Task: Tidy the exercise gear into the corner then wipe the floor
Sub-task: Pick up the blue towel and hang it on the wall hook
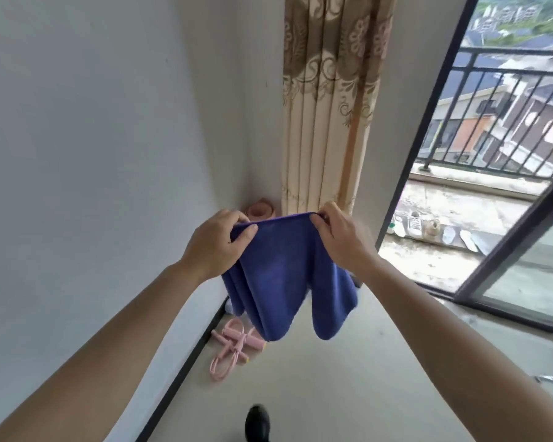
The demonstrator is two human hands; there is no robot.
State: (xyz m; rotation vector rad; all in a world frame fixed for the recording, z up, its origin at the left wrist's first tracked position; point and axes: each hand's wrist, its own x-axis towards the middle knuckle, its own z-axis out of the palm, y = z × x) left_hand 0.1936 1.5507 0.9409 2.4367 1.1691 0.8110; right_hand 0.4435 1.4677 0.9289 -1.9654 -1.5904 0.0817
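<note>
Both hands, left hand [217,239] and right hand [339,239], pinch the blue cloth [284,275] by its top edge. Fold it flat into a pad before wiping the floor [348,378], clear of the pink pull-rope [233,349].

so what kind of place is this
Most likely a room in an upper-floor home, seen at its corner. A patterned curtain hangs beside a glass door that opens onto a railed balcony with rooftops below, shoes sit out there, and pink exercise gear lies on the floor by the wall.

Pink resistance bands [233,347] and rolled mat [260,211] crowd the corner.
</note>
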